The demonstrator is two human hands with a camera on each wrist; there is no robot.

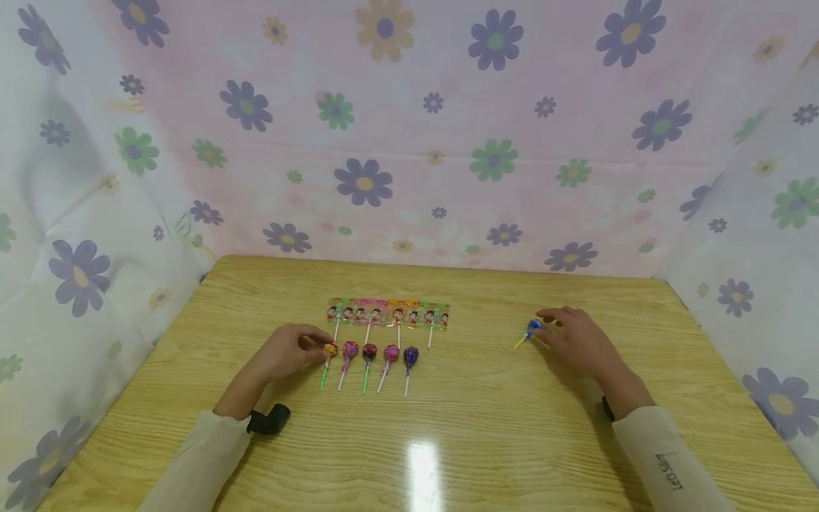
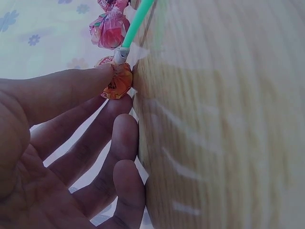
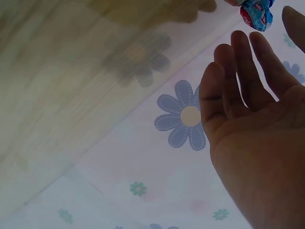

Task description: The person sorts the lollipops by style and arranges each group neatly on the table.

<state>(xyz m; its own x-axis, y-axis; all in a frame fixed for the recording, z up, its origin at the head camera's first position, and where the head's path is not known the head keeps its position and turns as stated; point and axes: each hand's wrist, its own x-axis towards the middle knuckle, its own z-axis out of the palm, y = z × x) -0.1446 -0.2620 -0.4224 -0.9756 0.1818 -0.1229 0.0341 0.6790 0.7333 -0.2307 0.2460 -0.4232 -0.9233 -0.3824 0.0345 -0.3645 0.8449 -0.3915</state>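
Five wrapped lollipops lie in a row on the wooden table (image 1: pixel 486 427). My left hand (image 1: pixel 322 346) pinches the head of the leftmost one, the orange lollipop (image 1: pixel 330 350), which has a green stick. The left wrist view shows the thumb and index fingertip of that hand (image 2: pixel 116 97) on the orange lollipop (image 2: pixel 117 85). To the right, a blue lollipop (image 1: pixel 533 327) with a yellow stick lies alone. My right hand (image 1: pixel 545 328) hovers beside it with straight fingers. In the right wrist view the blue lollipop (image 3: pixel 256 14) sits just past the fingertips (image 3: pixel 240 40), apart from them.
A printed strip of packaged lollipops (image 1: pixel 388 313) lies just behind the row, which also holds a pink (image 1: pixel 350 348), a dark red (image 1: pixel 370 350), another pink (image 1: pixel 391 352) and a purple lollipop (image 1: pixel 411 355). Flowered cloth walls (image 1: pixel 409 142) enclose the table on three sides.
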